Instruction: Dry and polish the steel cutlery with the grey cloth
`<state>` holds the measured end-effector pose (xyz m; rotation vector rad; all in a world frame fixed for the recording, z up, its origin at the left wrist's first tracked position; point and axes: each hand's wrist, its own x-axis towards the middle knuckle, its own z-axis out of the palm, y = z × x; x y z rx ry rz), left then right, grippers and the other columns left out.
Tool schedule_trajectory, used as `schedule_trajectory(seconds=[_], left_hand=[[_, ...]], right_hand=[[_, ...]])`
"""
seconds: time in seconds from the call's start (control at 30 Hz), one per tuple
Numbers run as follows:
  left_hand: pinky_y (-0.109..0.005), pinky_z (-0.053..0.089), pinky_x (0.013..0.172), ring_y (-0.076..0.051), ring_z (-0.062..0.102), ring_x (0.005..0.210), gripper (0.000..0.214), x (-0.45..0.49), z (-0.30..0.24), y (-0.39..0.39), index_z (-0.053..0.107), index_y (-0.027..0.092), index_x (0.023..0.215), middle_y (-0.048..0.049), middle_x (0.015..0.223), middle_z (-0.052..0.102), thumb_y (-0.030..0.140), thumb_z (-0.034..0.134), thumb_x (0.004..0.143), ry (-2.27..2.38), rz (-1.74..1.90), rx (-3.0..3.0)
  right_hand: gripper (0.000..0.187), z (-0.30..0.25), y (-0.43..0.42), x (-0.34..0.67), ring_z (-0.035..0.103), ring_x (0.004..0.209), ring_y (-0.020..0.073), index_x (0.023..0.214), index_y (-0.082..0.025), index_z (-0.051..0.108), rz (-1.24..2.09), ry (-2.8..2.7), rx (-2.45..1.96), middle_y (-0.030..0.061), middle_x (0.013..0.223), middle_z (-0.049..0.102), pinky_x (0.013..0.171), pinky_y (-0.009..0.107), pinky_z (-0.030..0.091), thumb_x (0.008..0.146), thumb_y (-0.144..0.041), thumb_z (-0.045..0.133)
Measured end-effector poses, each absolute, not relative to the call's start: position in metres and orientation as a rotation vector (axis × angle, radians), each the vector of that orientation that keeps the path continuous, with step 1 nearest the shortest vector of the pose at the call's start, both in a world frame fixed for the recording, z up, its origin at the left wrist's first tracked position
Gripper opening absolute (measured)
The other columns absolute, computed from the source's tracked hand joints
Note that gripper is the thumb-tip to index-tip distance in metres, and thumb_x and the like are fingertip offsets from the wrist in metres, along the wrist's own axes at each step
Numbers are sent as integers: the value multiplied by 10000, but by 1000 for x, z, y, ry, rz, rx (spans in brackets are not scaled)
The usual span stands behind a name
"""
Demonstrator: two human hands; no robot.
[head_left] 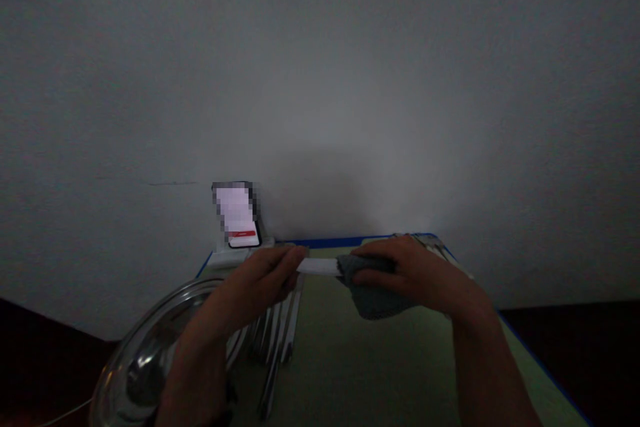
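My left hand [275, 273] is closed around one end of a flat, pale, blade-like utensil [317, 266], held level above the table. Its exact kind is hard to make out in the dim light. A grey-green cloth [377, 297] is wrapped over the other end, and my right hand [393, 263] grips the cloth there. The cloth's loose edge hangs below my fingers. Under my left hand lie several long metal pieces of cutlery [273, 340], side by side. My left forearm partly hides a shiny metal bowl [135, 353].
A phone [237, 213] with a lit screen leans upright at the table's back left, against a pale wall [320, 80]. The green table top [360, 373] has a blue edge. More thin items [435, 245] lie at the back right, partly behind my right hand.
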<state>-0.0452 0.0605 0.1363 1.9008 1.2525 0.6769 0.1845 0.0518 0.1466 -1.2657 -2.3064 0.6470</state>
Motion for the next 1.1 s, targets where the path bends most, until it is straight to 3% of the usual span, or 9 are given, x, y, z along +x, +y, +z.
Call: schedule_trajectory(seconds=[0.17, 0.37, 0.77, 0.93, 1.1], left_hand=[[-197, 313, 455, -84, 383, 465, 422, -29, 138, 57, 452, 184, 582, 58, 510, 421, 437, 321, 892, 1132, 584, 2013], [-196, 280, 444, -86, 348, 484, 407, -24, 136, 61, 438, 177, 571, 60, 521, 387, 423, 339, 879, 1178, 631, 2040], [-200, 246, 364, -71, 279, 358, 439, -75, 146, 61, 325, 210, 463, 71, 394, 304, 424, 389, 841, 1316, 1194, 1576], [-206, 307, 421, -90, 370, 414, 458, -58, 148, 57, 408, 193, 472, 43, 425, 403, 444, 350, 850, 1352, 926, 1866], [-181, 286, 422, -78, 357, 431, 392, -37, 145, 56, 422, 187, 543, 66, 466, 384, 399, 354, 866, 1229, 742, 2076]], right_hand=[[304, 147, 42, 168, 596, 773, 174, 966, -220, 619, 505, -2403, -1219, 32, 862, 678, 673, 282, 382, 824, -461, 499], [261, 142, 44, 155, 576, 739, 170, 913, -188, 589, 451, -2402, -1193, 42, 814, 656, 647, 280, 362, 824, -415, 498], [258, 148, 51, 196, 580, 668, 135, 941, -235, 652, 622, -2316, -1364, 1, 799, 673, 585, 250, 361, 813, -416, 521], [266, 146, 49, 182, 574, 684, 139, 914, -223, 647, 609, -2359, -1308, 16, 796, 665, 603, 254, 358, 828, -426, 498], [278, 141, 48, 163, 554, 692, 142, 878, -200, 591, 511, -2396, -1198, 24, 782, 641, 605, 258, 337, 840, -447, 468]])
